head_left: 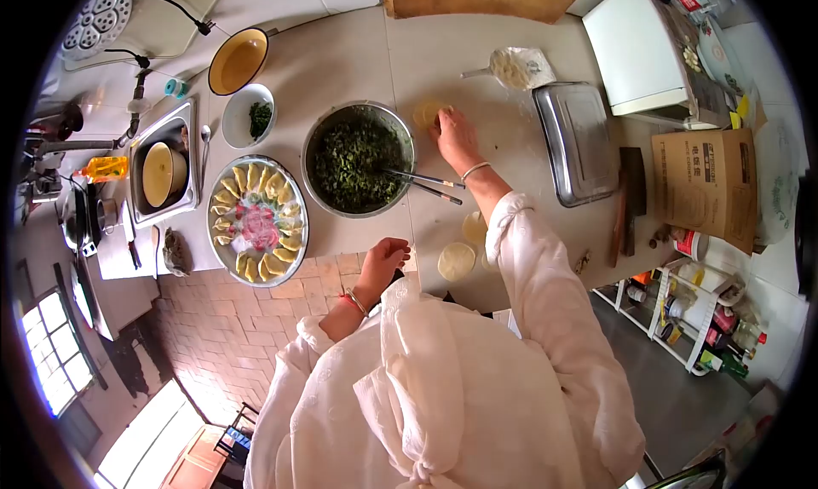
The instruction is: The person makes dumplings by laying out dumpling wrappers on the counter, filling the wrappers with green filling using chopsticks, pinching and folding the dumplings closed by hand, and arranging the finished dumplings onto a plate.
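Note:
My right hand (457,140) reaches over the counter, its fingertips closed on the edge of a round dumpling wrapper (427,114). My left hand (385,266) hovers by the counter's front edge, loosely curved with thumb and fingers apart and nothing visible in it. Between the hands and the plate stands a steel bowl (310,182) of chopped green filling (354,161), with a pair of chopsticks (436,188) leaning out over its rim. More wrappers (457,261) lie flat near my right forearm, partly hidden by the sleeve. Folded dumplings (277,265) ring a large floral plate (258,225) at the left.
A white bowl (231,124) with some greens and a yellow enamel bowl (239,61) stand behind the plate. A sink (189,182) is farther left. On the right lie a metal tray (581,148), a cleaver (632,191) and a cardboard box (705,178).

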`<state>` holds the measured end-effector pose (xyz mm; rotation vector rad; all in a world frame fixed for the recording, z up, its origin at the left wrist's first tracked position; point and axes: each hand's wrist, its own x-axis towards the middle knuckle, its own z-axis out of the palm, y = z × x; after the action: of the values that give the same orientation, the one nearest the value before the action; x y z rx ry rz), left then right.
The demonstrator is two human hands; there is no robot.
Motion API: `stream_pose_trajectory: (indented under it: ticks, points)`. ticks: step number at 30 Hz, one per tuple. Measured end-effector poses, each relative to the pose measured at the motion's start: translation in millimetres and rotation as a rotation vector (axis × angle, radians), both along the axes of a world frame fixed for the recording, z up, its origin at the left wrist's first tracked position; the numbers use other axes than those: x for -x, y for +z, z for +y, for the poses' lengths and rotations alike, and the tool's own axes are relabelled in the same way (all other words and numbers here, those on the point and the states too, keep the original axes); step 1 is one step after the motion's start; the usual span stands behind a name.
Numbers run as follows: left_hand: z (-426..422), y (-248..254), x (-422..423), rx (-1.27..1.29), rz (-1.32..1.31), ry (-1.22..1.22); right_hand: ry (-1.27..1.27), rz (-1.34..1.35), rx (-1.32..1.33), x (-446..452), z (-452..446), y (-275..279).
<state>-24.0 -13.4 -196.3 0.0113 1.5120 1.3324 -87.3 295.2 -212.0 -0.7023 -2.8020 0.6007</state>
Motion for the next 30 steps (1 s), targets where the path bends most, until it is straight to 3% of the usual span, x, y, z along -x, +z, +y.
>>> stream_pose_trajectory:
  ticks: [8, 11, 14, 18, 21, 25, 28, 30]
  points:
    - [19.1, 11.3, -1.8, -0.048, -0.007, -0.05, 0.104, -0.076, -0.025, 9.4, 0.2, 14.5]
    - [24.7, 16.5, 0.2, -0.062, 0.015, -0.067, 0.133, 0.022, -0.065, 13.1, 6.6, -11.7]
    - [25.9, 21.4, 1.5, -0.054, 0.016, -0.057, 0.036, 0.081, 0.048, 11.4, 4.0, -2.4]
    - [20.7, 22.4, 2.0, -0.026, -0.008, -0.035, -0.257, 0.178, 0.479, 10.1, 18.9, -5.1]
    - [15.0, 18.3, 1.2, -0.044, -0.08, 0.0, -0.579, 0.271, 1.159, 6.4, 31.7, -7.7]
    - [12.7, 18.6, 0.4, -0.021, -0.108, -0.007, -0.443, 0.349, 0.963, 4.2, 30.6, -17.6]
    - [12.3, 19.1, 0.0, -0.021, -0.114, -0.021, -0.266, 0.245, 0.432, 8.8, 16.2, -7.0]
    - [12.4, 20.8, -0.3, -0.021, -0.117, -0.028, -0.209, 0.121, 0.287, 13.5, 6.5, -0.1]
